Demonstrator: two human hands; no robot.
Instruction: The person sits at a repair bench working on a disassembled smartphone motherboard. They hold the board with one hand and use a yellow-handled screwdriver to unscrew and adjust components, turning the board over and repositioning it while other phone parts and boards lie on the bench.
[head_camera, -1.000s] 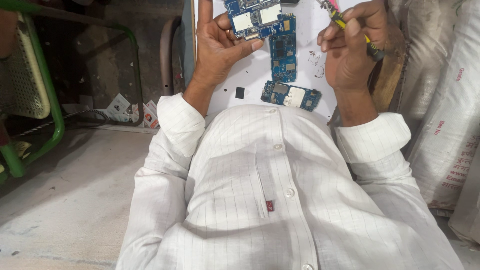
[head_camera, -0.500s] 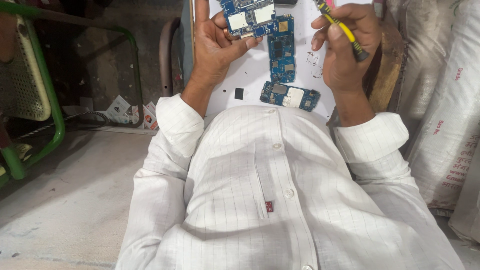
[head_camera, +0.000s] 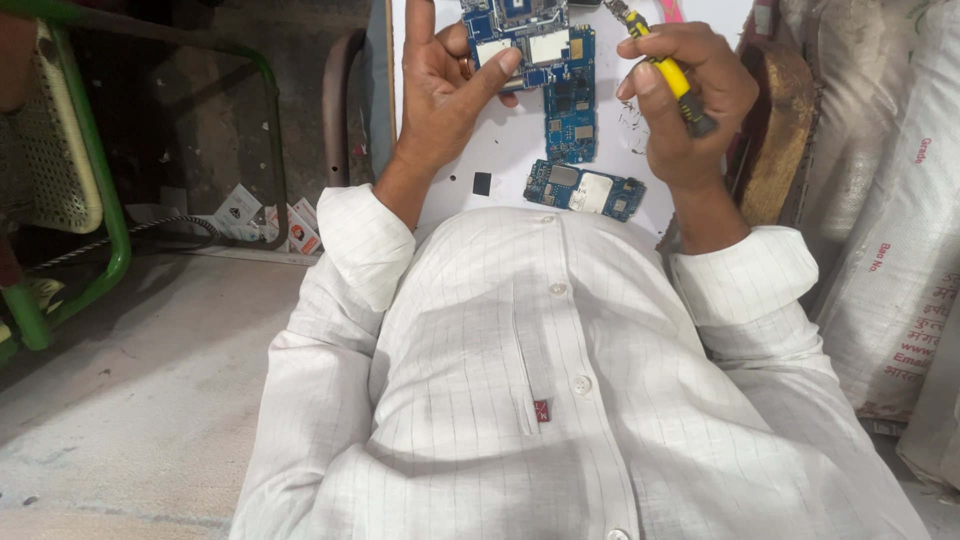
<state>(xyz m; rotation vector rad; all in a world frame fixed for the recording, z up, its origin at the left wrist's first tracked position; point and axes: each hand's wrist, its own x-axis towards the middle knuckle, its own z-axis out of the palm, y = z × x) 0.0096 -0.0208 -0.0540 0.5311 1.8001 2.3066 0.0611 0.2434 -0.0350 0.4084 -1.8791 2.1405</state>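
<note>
I see the blue circuit board (head_camera: 525, 45) held up at the top of the head view, over the white work surface (head_camera: 500, 165). My left hand (head_camera: 450, 85) is clamped on it, thumb pressed across its face, index finger pointing up. My right hand (head_camera: 685, 95) is closed around a yellow-handled tool (head_camera: 665, 70), tip near the board's right edge; I can't tell whether it touches.

Risks as I judge them:
- Tip skids off the board, gouges a component or hits my left thumb.
- The grip is on 1 side only, so pressure from the tool could twist the board loose.
- 2 more blue boards (head_camera: 572, 110) (head_camera: 585, 190) lie right below; a dropped board lands on them.
</note>
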